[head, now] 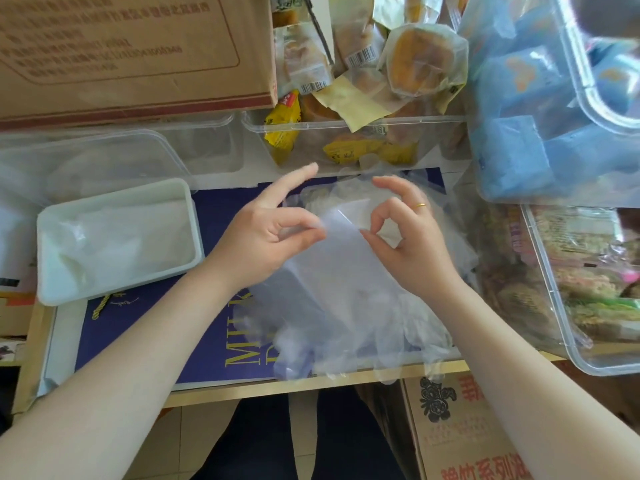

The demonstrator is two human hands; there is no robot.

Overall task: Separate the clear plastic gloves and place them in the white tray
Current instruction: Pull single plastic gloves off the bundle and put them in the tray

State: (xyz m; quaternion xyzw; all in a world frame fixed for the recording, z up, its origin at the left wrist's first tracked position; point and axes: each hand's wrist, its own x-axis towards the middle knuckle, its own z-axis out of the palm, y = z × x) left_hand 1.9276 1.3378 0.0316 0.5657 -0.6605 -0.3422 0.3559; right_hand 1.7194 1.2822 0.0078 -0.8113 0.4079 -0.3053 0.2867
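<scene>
Above the navy box lid (145, 327), pinching a sheet of the clear plastic gloves (343, 278) from both sides: left hand (266, 233) nipping the film's upper edge between thumb and curled fingers, forefinger sticking straight out toward the far bins; right hand (412, 233) nipping the same edge between thumb and forefinger, forming a ring, other fingers arching loosely above, gold ring (420, 205) showing on one of them. Hanging and crumpling below the two hands, the rest of the glove bundle spreading over the lid's near right part and drooping past the table edge (242, 389). Sitting well to the left of the hands, the white tray (52, 216) resting partly on the lid's far left corner, already holding some pale, filmy plastic inside; whether that is gloves, cannot tell for certain. Standing beyond the hands, a clear bin (346, 128) packed with wrapped pastries and yellow packets; lying to its left, a brown cardboard carton (131, 53); crowding the right side, a bin of blue packets (519, 140) and another clear bin (561, 306) of snack bars.
</scene>
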